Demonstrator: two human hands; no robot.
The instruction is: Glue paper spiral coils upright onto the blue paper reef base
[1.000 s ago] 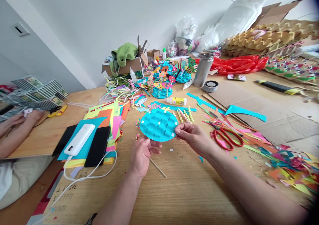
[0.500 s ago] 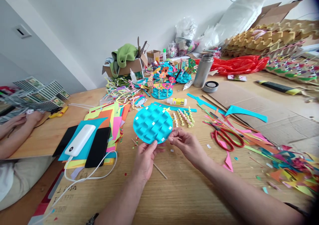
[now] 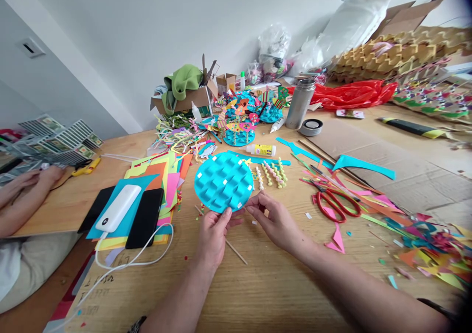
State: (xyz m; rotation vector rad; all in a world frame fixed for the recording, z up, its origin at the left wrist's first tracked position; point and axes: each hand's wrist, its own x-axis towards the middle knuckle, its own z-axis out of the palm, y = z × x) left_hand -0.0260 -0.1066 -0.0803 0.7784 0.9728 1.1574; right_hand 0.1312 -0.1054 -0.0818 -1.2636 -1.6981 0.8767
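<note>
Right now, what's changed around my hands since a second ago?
The blue disc has shifted left and faces you more. Your left hand now has its thumb over the disc's front; your right hand moved to the lower-right edge. The red scissors and white power bank stayed put.

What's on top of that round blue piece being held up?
Small white squares dot the bumpy face of the round blue piece. The left hand covers a bit of its lower edge; its underside faces away, so anything there is hidden.

Left hand (image 3: 213, 237) partly hidden behind the blue disc (image 3: 223, 182); a co-worker (image 3: 20, 206) cut off by the left edge.
</note>
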